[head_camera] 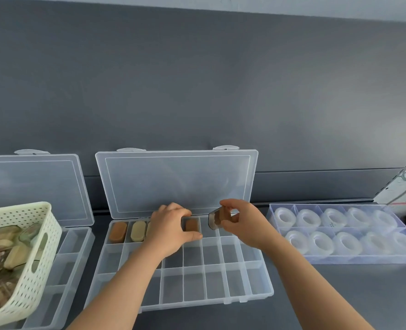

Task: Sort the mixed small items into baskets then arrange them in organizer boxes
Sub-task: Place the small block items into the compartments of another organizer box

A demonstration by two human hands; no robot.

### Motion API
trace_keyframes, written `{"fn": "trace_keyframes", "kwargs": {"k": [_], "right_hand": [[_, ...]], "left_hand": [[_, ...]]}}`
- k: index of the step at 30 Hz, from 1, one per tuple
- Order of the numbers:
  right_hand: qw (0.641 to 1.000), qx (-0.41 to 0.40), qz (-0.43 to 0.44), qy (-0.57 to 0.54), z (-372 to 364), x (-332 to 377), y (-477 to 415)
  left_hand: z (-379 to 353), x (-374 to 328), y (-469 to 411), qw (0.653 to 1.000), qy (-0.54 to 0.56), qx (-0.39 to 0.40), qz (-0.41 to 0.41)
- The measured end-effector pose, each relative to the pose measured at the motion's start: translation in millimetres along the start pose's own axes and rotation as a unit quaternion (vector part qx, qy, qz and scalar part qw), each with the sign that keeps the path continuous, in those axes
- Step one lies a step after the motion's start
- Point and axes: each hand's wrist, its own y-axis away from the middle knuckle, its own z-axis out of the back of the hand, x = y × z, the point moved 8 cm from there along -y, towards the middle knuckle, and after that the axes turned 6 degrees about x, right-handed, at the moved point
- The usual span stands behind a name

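A clear organizer box [235, 279] lies open before me, its lid [177, 182] leaning against the wall. Its back row holds a brown block [118, 231] and a beige block [138, 231], each in its own compartment. My left hand [169, 228] grips a brown cased block [191, 225] over a back-row compartment. Just right of it, my right hand [241, 221] pinches another cased block [217, 216], tilted above the same row. A cream perforated basket [36, 246] at the left holds several such blocks.
A second open organizer box [73, 258] sits under and behind the basket at the left. At the right, a clear box [340, 231] holds several rolls of clear tape. A printed carton [404, 186] stands at the far right. A grey wall backs the table.
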Motion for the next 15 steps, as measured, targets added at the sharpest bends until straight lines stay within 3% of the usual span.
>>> {"fn": "trace_keyframes", "kwargs": {"k": [15], "right_hand": [[0.976, 0.063, 0.026, 0.206, -38, 20, -20]], "left_hand": [[1, 2, 7, 1.0, 0.014, 0.013, -0.022]]}}
